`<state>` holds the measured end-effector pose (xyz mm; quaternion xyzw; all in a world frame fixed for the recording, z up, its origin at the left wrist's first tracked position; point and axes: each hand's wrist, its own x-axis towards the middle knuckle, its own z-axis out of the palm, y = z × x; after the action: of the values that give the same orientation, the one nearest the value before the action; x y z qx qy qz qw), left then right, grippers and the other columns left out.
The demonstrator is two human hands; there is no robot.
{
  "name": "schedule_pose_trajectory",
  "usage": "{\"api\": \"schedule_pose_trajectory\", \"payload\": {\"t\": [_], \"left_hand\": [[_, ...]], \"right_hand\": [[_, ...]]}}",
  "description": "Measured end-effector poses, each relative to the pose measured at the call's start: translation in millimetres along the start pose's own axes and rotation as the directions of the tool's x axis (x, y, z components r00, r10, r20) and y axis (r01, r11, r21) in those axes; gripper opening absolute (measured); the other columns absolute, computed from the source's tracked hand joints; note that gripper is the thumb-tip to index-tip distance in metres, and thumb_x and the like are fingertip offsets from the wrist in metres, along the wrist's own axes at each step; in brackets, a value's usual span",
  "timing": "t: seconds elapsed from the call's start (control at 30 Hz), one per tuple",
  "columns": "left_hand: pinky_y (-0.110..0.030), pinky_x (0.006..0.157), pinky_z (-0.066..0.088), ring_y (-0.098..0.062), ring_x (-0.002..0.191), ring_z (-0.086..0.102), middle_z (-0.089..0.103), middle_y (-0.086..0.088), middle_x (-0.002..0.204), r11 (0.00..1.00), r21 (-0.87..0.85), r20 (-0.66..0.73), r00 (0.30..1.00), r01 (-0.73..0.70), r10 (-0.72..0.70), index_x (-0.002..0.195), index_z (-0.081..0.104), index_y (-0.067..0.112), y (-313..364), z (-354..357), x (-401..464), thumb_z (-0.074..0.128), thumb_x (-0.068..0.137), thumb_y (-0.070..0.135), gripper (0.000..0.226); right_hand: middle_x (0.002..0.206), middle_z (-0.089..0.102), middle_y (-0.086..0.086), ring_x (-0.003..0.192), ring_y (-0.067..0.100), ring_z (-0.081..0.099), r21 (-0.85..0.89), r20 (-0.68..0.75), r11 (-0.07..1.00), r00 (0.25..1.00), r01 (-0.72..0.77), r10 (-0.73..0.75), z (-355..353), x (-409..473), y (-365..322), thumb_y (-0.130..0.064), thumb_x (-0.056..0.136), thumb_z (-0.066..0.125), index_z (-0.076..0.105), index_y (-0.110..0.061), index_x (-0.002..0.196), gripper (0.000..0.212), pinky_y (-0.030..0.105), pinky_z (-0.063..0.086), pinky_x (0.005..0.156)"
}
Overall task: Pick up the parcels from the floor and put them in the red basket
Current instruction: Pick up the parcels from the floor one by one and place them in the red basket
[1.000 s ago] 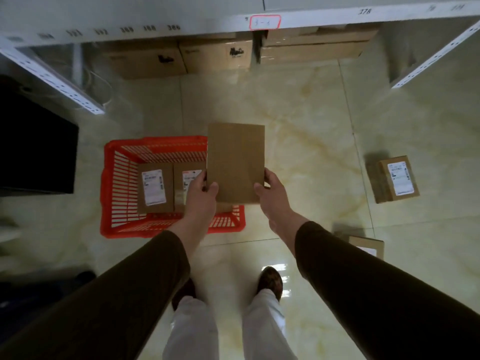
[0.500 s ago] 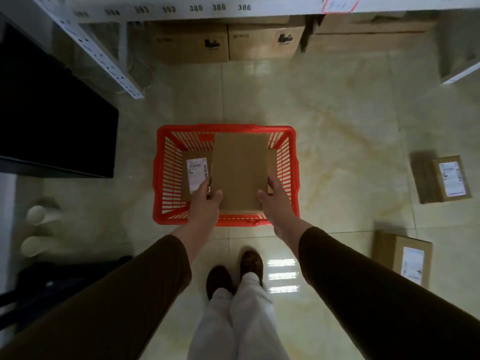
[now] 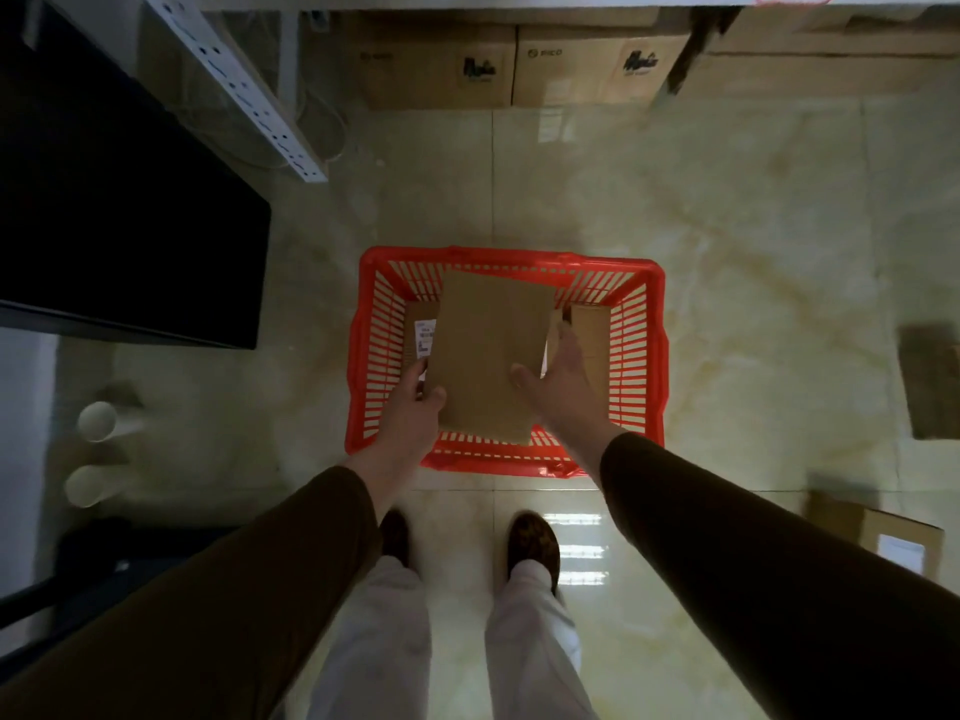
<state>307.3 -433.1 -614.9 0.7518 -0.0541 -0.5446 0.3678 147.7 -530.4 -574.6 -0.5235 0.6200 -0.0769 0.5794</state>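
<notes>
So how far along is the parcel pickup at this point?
Partly done. Two parcels already lie in the red basket: a labelled one at its left and another at its right. In hand: a brown parcel over the basket, pinched by the left hand; the right hand looks open beside it. Left: two parcels on the floor, one at the right edge and one nearer.

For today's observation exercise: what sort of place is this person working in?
Probably a warehouse or stockroom: metal shelving above stacked cartons, and labelled parcels on the tiled floor around a red basket.
</notes>
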Motion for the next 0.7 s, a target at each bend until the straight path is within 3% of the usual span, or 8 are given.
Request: {"api": "schedule_pose_trajectory", "payload": {"t": [0.1, 0.17, 0.3, 0.43, 0.53, 0.63, 0.7], "left_hand": [[-0.045, 0.106, 0.043, -0.022, 0.126, 0.052, 0.055, 0.007, 0.135, 0.995, 0.089, 0.04, 0.998, -0.043, 0.039, 0.141, 0.048, 0.04, -4, -23, 16, 0.051, 0.099, 0.012, 0.05], [-0.04, 0.105, 0.042, -0.02, 0.127, 0.05, 0.052, 0.007, 0.14, 0.99, 0.131, 0.075, 0.996, -0.057, 0.047, 0.141, 0.048, 0.039, -3, -35, 25, 0.05, 0.098, 0.013, 0.051], [-0.018, 0.078, 0.041, -0.005, 0.107, 0.056, 0.052, 0.012, 0.128, 0.948, 0.276, 0.114, 0.985, -0.158, 0.131, 0.137, 0.051, 0.042, 5, -47, 40, 0.05, 0.098, 0.014, 0.048], [-0.029, 0.09, 0.042, -0.016, 0.12, 0.049, 0.046, 0.006, 0.139, 0.886, 0.417, 0.088, 0.979, -0.203, 0.183, 0.141, 0.048, 0.039, 8, -48, 53, 0.053, 0.098, 0.026, 0.045], [-0.035, 0.089, 0.047, -0.015, 0.117, 0.05, 0.047, 0.014, 0.132, 0.909, 0.358, 0.071, 0.977, -0.214, 0.202, 0.141, 0.038, 0.047, 11, -45, 58, 0.057, 0.096, 0.028, 0.052], [-0.031, 0.078, 0.046, -0.011, 0.107, 0.053, 0.048, 0.023, 0.116, 0.95, 0.24, 0.011, 0.98, -0.198, 0.201, 0.136, 0.027, 0.05, 17, -41, 66, 0.063, 0.093, 0.027, 0.061], [-0.028, 0.074, 0.044, -0.013, 0.106, 0.056, 0.05, 0.022, 0.112, 0.941, 0.272, 0.003, 0.979, -0.199, 0.206, 0.131, 0.03, 0.043, 23, -39, 75, 0.066, 0.091, 0.032, 0.055]], "right_hand": [[0.168, 0.021, 0.001, 0.13, 0.032, 0.056, -0.079, -0.006, 0.996, 0.999, 0.038, -0.039, 9, 4, -2, -0.034, 0.099, 0.06, -0.018, -0.041, 0.158, 0.098, 0.058, 0.057, 0.095], [0.167, 0.024, 0.003, 0.114, 0.033, 0.067, -0.149, 0.004, 0.988, 0.999, 0.049, -0.049, 17, 8, 0, -0.038, 0.101, 0.057, -0.022, -0.042, 0.156, 0.096, 0.055, 0.062, 0.083], [0.156, 0.038, 0.011, 0.098, 0.034, 0.071, -0.047, -0.034, 0.998, 0.999, -0.029, 0.028, 34, 15, 14, -0.034, 0.102, 0.056, 0.008, -0.038, 0.157, 0.073, 0.051, 0.065, 0.069], [0.143, 0.045, 0.016, 0.094, 0.035, 0.071, 0.214, -0.115, 0.966, 0.978, -0.145, 0.172, 43, 18, 36, -0.026, 0.1, 0.06, 0.028, -0.032, 0.141, 0.052, 0.044, 0.065, 0.065], [0.131, 0.05, 0.013, 0.098, 0.037, 0.071, 0.346, -0.146, 0.919, 0.957, -0.188, 0.251, 48, 19, 50, -0.023, 0.097, 0.065, 0.034, -0.025, 0.127, 0.043, 0.034, 0.063, 0.061], [0.121, 0.055, 0.01, 0.101, 0.031, 0.069, 0.381, -0.176, 0.884, 0.918, -0.271, 0.357, 55, 19, 62, -0.027, 0.094, 0.07, 0.038, -0.018, 0.124, 0.045, 0.041, 0.065, 0.071], [0.113, 0.061, 0.006, 0.095, 0.023, 0.068, 0.281, -0.195, 0.908, 0.909, -0.309, 0.37, 60, 15, 68, -0.037, 0.092, 0.071, 0.042, -0.016, 0.122, 0.047, 0.036, 0.061, 0.07]]}}
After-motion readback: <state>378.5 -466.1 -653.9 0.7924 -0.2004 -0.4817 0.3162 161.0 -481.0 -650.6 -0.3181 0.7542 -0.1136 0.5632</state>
